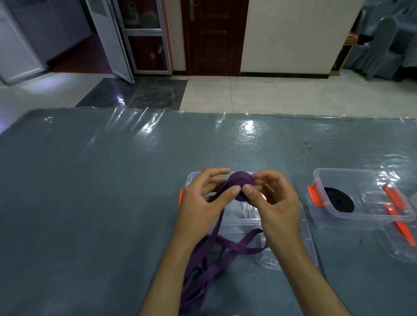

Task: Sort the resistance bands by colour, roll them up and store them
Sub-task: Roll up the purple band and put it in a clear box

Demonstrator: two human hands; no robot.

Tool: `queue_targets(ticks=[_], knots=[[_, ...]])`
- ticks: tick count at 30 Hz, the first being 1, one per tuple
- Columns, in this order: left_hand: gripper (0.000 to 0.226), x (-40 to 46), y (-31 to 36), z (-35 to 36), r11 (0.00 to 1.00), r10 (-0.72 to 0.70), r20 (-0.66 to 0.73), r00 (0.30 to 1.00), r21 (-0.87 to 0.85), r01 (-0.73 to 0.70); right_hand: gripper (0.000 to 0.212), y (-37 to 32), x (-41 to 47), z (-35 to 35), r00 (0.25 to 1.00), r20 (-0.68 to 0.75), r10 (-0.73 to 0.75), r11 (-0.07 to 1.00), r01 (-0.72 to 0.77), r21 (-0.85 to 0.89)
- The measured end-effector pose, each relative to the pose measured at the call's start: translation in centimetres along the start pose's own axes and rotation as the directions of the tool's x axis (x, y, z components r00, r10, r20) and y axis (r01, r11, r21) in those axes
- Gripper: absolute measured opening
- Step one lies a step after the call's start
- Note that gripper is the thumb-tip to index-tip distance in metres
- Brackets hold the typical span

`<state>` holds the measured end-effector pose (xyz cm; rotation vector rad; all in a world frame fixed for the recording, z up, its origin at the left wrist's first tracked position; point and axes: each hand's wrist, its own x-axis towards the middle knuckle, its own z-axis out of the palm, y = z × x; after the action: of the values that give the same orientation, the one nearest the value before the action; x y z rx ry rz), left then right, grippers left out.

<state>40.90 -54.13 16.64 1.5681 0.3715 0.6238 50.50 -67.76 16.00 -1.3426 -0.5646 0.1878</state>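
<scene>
Both hands met at frame centre: the left hand (204,201) and right hand (274,200) had their fingers (252,191) curled, pinching the purple resistance band (239,185) roll above a clear box (243,216). Its loose tail trailed down to the lower centre of the table (85,199). At right, a black band roll (338,200) sat inside a second clear box (372,212).

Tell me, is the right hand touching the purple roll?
Touching. The head view shows the right hand with its thumb pressed on the front of the purple roll, fingers curled behind it, while the left hand pinches it too.
</scene>
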Motion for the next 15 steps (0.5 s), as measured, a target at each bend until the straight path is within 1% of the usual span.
queue_targets(ticks=[2, 5, 7, 9, 12, 13, 15], knots=[[0.041, 0.2, 0.2, -0.7, 1.000, 0.008, 0.045, 0.999, -0.004, -0.008, 0.020, -0.3, -0.3, 0.6, 1.000, 0.003, -0.006, 0.999, 0.006, 0.037], [0.043, 0.2, 0.4, -1.5, 0.999, 0.045, -0.011, 0.999, 0.005, -0.045, 0.027, -0.9, 0.0, 0.7, 0.998, 0.058, 0.035, 0.997, -0.039, 0.064], [0.039, 0.1, 0.4, -1.5, 0.997, 0.079, -0.042, 0.996, 0.019, -0.079, 0.028, -1.4, 0.5, 0.5, 0.995, 0.076, 0.066, 0.997, -0.070, 0.040], [0.031, -0.2, 0.5, -1.0, 0.994, 0.105, -0.044, 0.993, -0.029, -0.107, 0.022, -1.8, 0.7, 0.5, 0.998, 0.052, 0.025, 1.000, -0.024, -0.014], [0.024, -0.5, 1.0, -0.1, 0.980, 0.132, -0.067, 0.989, -0.138, -0.140, 0.024, -1.9, -0.1, 1.4, 0.996, -0.017, -0.092, 0.996, 0.092, -0.019], [0.023, -0.6, 1.2, 0.1, 0.975, 0.154, -0.093, 0.984, -0.147, -0.167, 0.020, -1.8, -0.4, 1.7, 0.994, -0.029, -0.107, 0.994, 0.107, -0.002], [0.021, -0.7, 1.4, 0.0, 0.964, 0.208, -0.134, 0.969, -0.143, -0.226, 0.013, -1.8, -0.9, 2.1, 0.996, -0.018, -0.083, 0.995, 0.084, 0.054]])
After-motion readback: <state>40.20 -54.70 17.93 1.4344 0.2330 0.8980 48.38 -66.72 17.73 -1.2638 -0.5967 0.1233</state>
